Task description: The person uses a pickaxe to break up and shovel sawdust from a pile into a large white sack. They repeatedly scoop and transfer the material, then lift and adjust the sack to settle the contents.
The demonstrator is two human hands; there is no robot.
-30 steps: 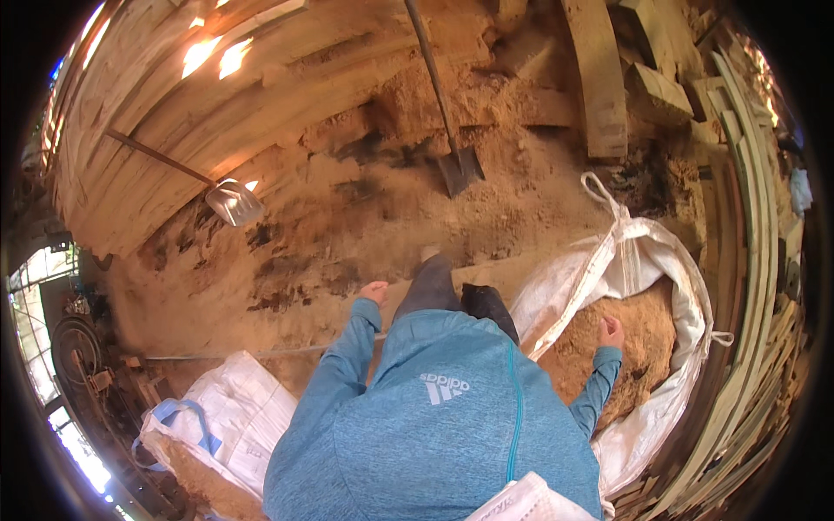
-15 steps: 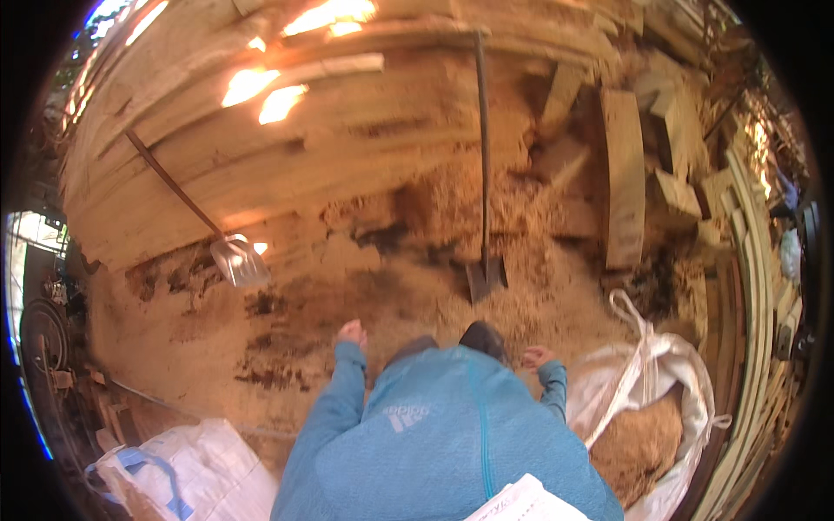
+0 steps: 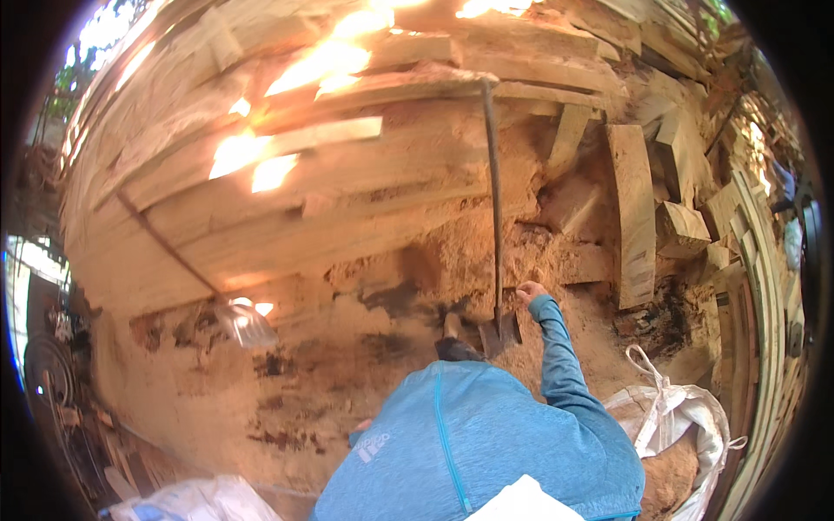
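My right hand (image 3: pixel 528 293), in a blue sleeve, reaches forward just right of the wooden shaft of a dark-bladed shovel (image 3: pixel 498 208). Its fingers are loosely bent and hold nothing; a small gap seems to separate them from the shaft. That shovel stands with its blade on the sawdust-covered ground near my feet, its top against stacked planks. Only a sliver of my left hand (image 3: pixel 361 425) shows beside my jacket, its fingers hidden. Farther left, a second shovel with a pale metal scoop (image 3: pixel 247 325) leans on the boards.
An open white sack (image 3: pixel 717 425) with brown sawdust inside stands at my right. Another white sack (image 3: pixel 204 501) is at the lower left. A thick upright beam (image 3: pixel 632 217) and loose wood blocks (image 3: pixel 683 228) lie ahead right. Long planks (image 3: pixel 760 304) line the right side.
My right hand has moved forward from beside the sack to the shovel shaft. My left hand has dropped back, mostly behind my jacket. The view has shifted, and one foot has stepped forward.
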